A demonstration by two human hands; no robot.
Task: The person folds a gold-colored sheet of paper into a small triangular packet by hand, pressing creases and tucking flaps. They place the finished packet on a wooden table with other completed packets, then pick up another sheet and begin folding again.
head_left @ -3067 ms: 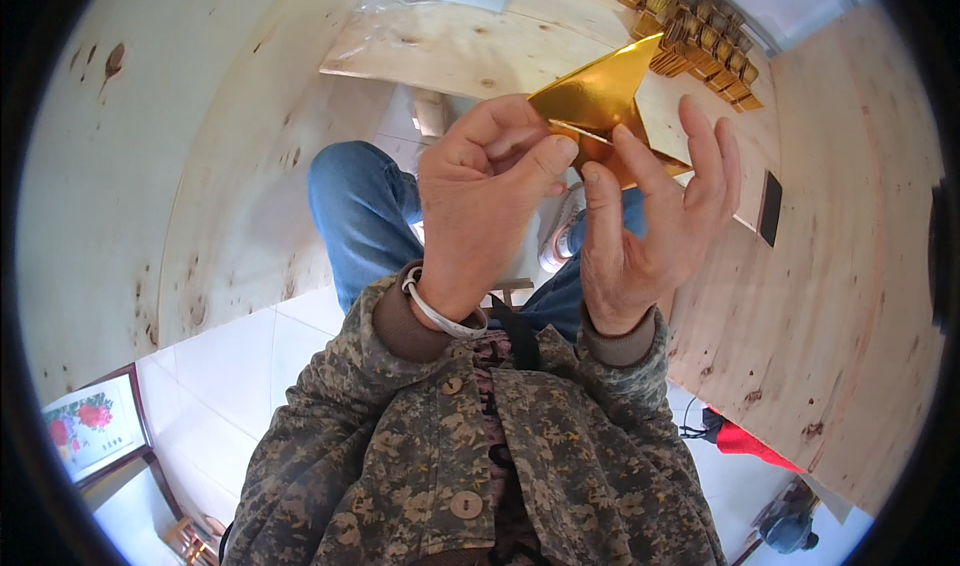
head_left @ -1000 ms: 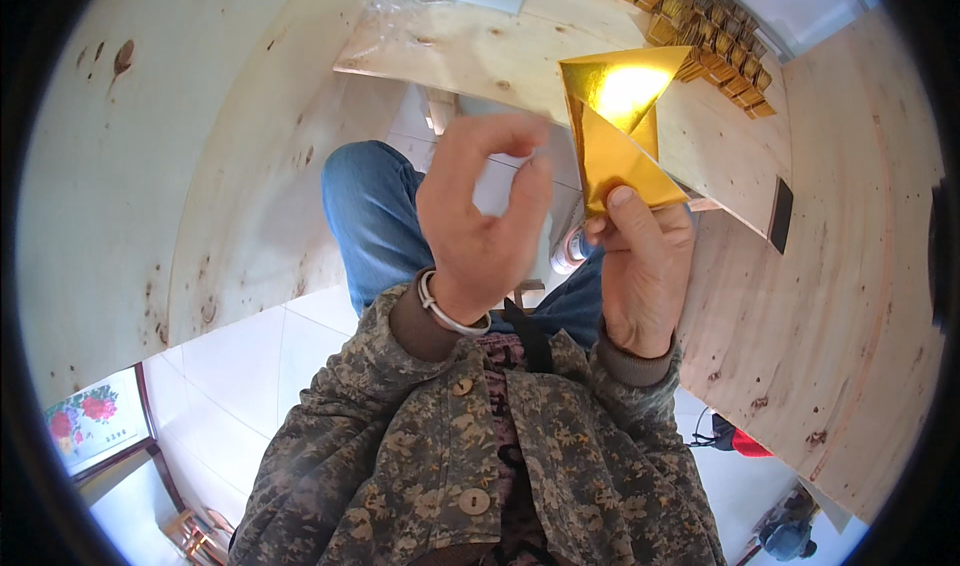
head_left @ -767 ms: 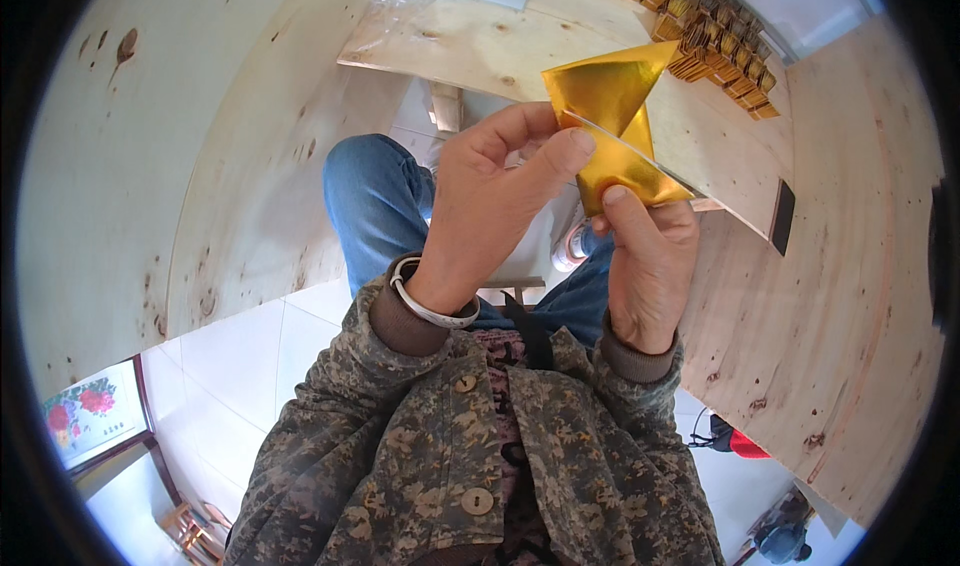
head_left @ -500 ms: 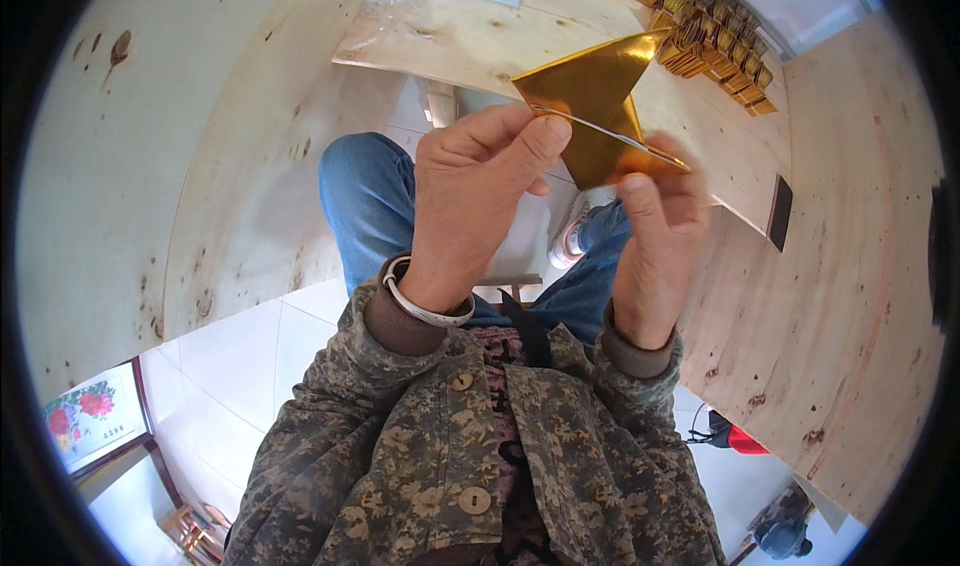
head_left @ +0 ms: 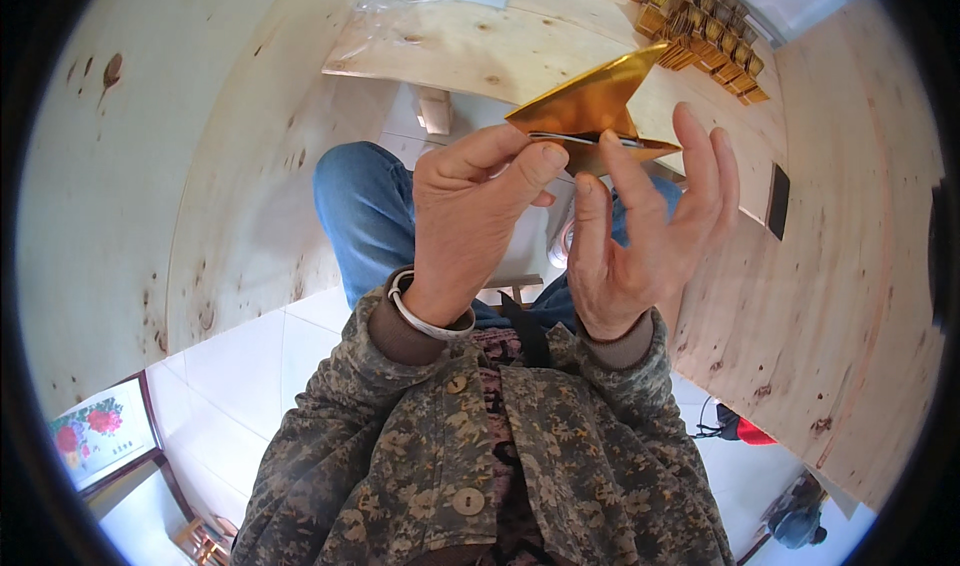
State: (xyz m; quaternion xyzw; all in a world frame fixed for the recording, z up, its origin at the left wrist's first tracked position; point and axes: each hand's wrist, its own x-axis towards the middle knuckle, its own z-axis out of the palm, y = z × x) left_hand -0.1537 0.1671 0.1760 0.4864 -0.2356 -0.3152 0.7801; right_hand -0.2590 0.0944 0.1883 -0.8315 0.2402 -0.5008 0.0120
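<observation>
A shiny gold sheet of paper (head_left: pixel 592 106), folded into a pointed triangular shape, is held up in front of me. My left hand (head_left: pixel 470 216) pinches its near edge between thumb and forefinger. My right hand (head_left: pixel 640 231) supports the paper from the right, its index finger pressed along the fold and the other fingers spread upward. A silver bangle sits on my left wrist. Both sleeves are camouflage patterned.
A plywood tabletop (head_left: pixel 480 46) lies ahead, with several finished gold folded pieces (head_left: pixel 700 26) stacked at its far right. A dark phone (head_left: pixel 778 201) lies on the wood at right. Plywood panels stand on both sides. A framed flower picture (head_left: pixel 100 436) leans at lower left.
The gold paper was opened upright, then flattened into a thin pointed shape. My right hand's fingers have spread open along the fold, while my left hand keeps pinching the edge.
</observation>
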